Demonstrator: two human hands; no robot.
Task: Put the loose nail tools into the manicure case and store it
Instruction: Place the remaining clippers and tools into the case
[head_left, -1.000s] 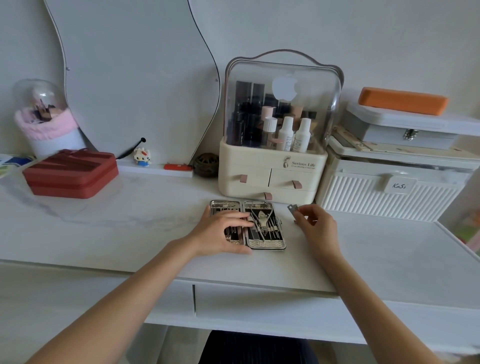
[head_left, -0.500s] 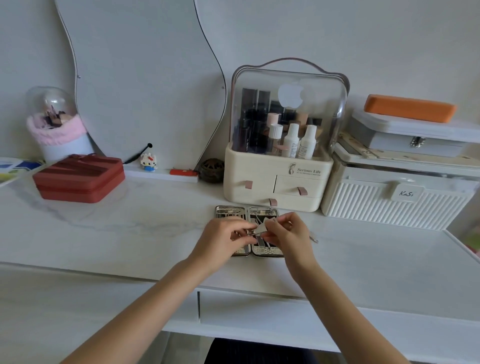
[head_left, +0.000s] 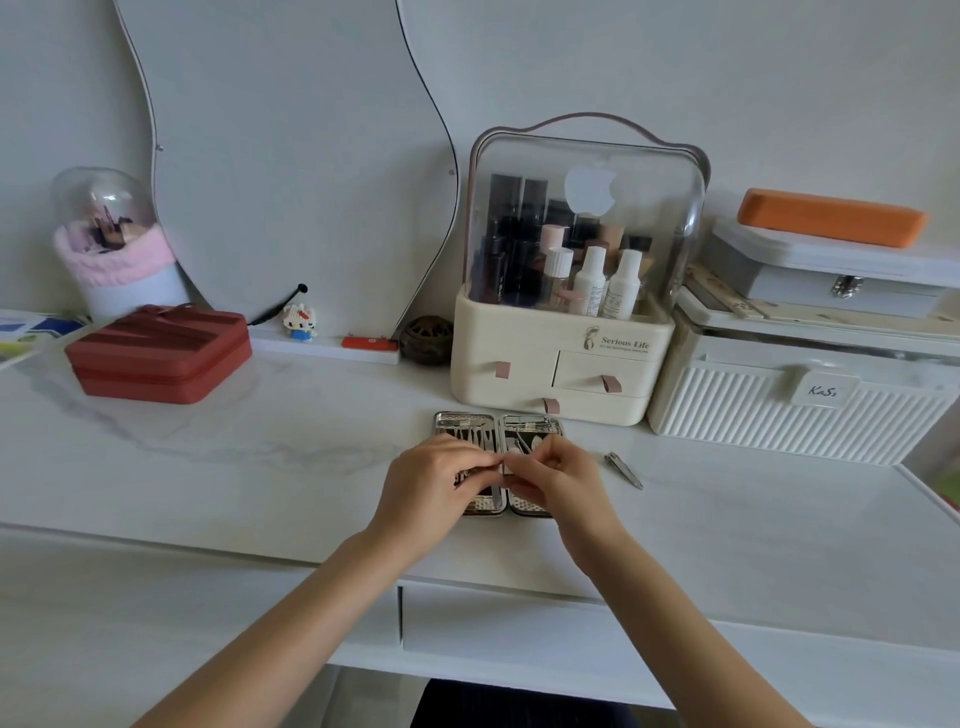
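Manicure case (head_left: 497, 423) lies open flat on the white tabletop (head_left: 260, 457), mostly under both sets of fingers, its far edge showing just beyond the fingertips and its near corners just below the knuckles. Left hand (head_left: 434, 475) and right hand (head_left: 558, 475) meet over the hinge, fingers curled and pinched together on something small; what it is I cannot tell. One loose nail tool (head_left: 623, 470) lies on the tabletop near the right hand's fingers, on their outer side, untouched.
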